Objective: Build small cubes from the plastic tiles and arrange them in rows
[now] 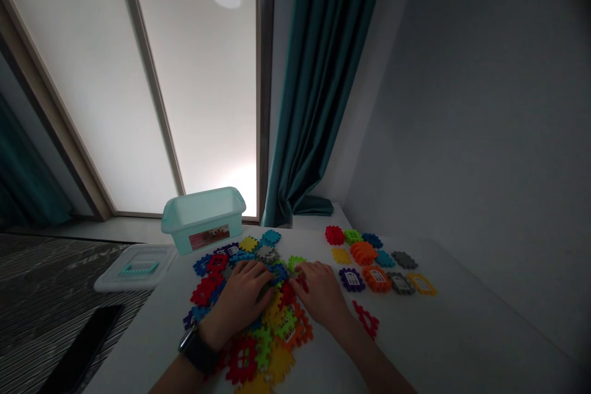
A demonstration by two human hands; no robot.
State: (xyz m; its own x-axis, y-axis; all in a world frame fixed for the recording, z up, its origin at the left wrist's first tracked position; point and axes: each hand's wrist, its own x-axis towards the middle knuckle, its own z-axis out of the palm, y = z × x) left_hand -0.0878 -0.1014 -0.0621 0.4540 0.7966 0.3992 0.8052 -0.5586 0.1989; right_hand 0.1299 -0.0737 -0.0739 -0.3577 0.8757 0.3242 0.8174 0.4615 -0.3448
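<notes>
A loose pile of coloured plastic building pieces (277, 311) covers the middle of the white table. My left hand (247, 295), with a dark watch on the wrist, lies over the left part of the pile, fingers apart on the pieces. At the pile's right edge my right hand (318, 289) has its fingers bent onto a red piece, partly hidden beneath them. Right of it stand sorted groups: a red stack (335, 235), an orange stack (363, 253), a purple window piece (351, 280), an orange window piece (376, 279) and others. A red open frame piece (366, 319) lies nearer.
An open teal bin (205, 221) stands at the table's back left, with its pale lid (136, 267) beside it. A dark flat object (80, 351) lies at the lower left. A green curtain (318, 86) and a grey wall rise behind.
</notes>
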